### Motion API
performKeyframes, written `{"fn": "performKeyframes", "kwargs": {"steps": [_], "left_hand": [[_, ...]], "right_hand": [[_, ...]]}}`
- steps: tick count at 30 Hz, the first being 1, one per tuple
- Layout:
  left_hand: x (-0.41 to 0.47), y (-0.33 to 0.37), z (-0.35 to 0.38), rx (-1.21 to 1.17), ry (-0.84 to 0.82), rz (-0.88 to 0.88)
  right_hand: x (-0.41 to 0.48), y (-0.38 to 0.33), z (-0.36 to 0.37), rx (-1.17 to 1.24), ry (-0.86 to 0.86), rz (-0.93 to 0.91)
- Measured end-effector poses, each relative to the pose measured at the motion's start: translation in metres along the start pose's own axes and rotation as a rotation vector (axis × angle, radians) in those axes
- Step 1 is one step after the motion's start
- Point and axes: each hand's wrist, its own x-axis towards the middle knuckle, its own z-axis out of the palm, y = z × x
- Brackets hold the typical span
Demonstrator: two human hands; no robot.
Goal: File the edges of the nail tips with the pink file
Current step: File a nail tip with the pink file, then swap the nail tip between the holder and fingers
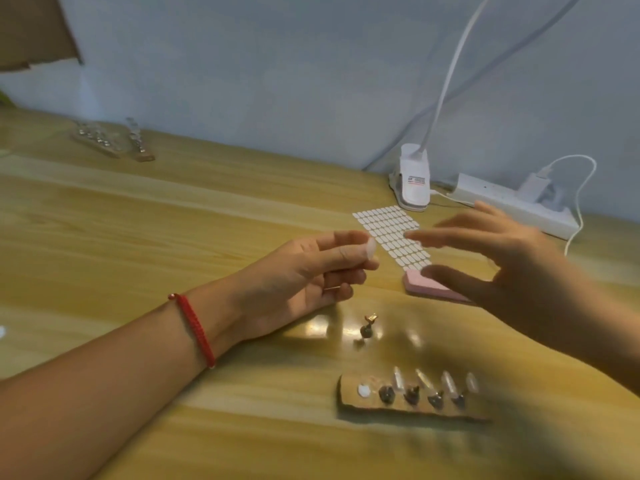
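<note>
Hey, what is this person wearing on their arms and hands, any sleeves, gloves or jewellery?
No sleeves or gloves are in view. The left hand has a red braided cord bracelet around its wrist. The right hand is motion-blurred, and no ring, band or watch can be made out on it.

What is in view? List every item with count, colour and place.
nail tip: one, pale, pinched by left hand
pink file: one, pink, beneath right hand
sticker sheet: one, white ovals, behind file
wooden strip: one, brown, near edge
clear tips: four, clear, on wooden strip
loose stand: one, dark, beyond strip
far racks: count unclear, brown, far left
clip lamp: one, white, by wall
power strip: one, white, right of lamp
table: one, light wood
bracelet: one, red, left wrist
left hand: pinching nail tip
right hand: open, over file
</note>
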Motion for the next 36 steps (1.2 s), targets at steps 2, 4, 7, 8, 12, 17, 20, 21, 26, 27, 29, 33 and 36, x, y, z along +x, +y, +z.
{"fn": "performKeyframes", "kwargs": {"steps": [2, 4, 7, 8, 12, 17, 20, 21, 26, 27, 29, 33, 36], "left_hand": [[0.000, -0.001, 0.001, 0.033, 0.007, 0.007], [0.000, -0.001, 0.003, 0.059, -0.006, 0.029], [-0.001, -0.002, 0.005, 0.075, -0.004, 0.066], [-0.001, -0.002, 0.005, 0.079, 0.003, 0.081], [0.000, -0.003, 0.004, 0.095, 0.055, 0.092], [0.005, 0.002, -0.004, -0.273, 0.176, 0.022], [0.006, 0.003, -0.006, -0.342, 0.187, -0.003], [0.006, 0.002, -0.006, -0.332, 0.182, -0.006], [0.006, 0.003, -0.005, -0.331, 0.180, -0.014], [0.006, 0.003, -0.005, -0.330, 0.178, -0.015], [0.006, 0.003, -0.006, -0.328, 0.176, -0.018], [0.006, 0.003, -0.005, -0.326, 0.176, -0.020], [0.006, 0.003, -0.005, -0.329, 0.177, -0.020]], "right_hand": [[0.004, -0.015, -0.002, 0.116, 0.146, -0.114], [0.009, -0.029, -0.003, 0.187, 0.177, -0.133], [0.015, -0.041, 0.001, 0.250, 0.187, -0.062], [0.015, -0.043, 0.003, 0.271, 0.196, -0.035], [0.014, -0.043, 0.006, 0.316, 0.205, 0.028], [0.004, -0.041, 0.002, 0.263, -0.007, 0.153], [0.001, -0.047, 0.007, 0.175, -0.140, 0.181], [0.002, -0.050, 0.007, 0.166, -0.156, 0.190], [0.006, -0.060, 0.008, 0.131, -0.215, 0.205], [0.006, -0.061, 0.007, 0.125, -0.221, 0.205], [0.006, -0.062, 0.007, 0.113, -0.237, 0.202], [0.006, -0.065, 0.005, 0.111, -0.263, 0.203], [0.005, -0.067, 0.005, 0.113, -0.251, 0.202]]}}
